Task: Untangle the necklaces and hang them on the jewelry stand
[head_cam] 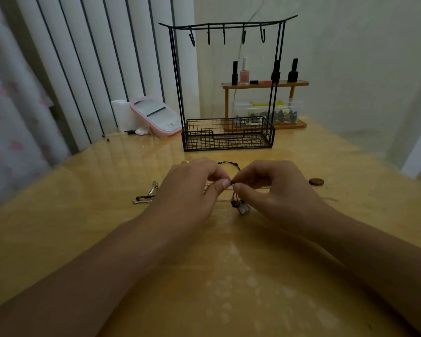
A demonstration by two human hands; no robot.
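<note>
Here we are pinching the dark cord necklace [229, 164] between both hands, our left hand [192, 188] and right hand [275, 190] meeting thumb-tip to fingertip at a knot, the fingers [223, 184] curled tight on the cord. Just below the fingers its pendant [242, 207] is dangling; a pale chain [146, 199] is lying on the desk [229, 288] left of our left fingers. We judge we are still untangling. Beyond the fingers the jewelry stand [227, 132] is waiting with bare hooks [224, 37]; next we need to tease the knot loose before lifting anything.
</note>
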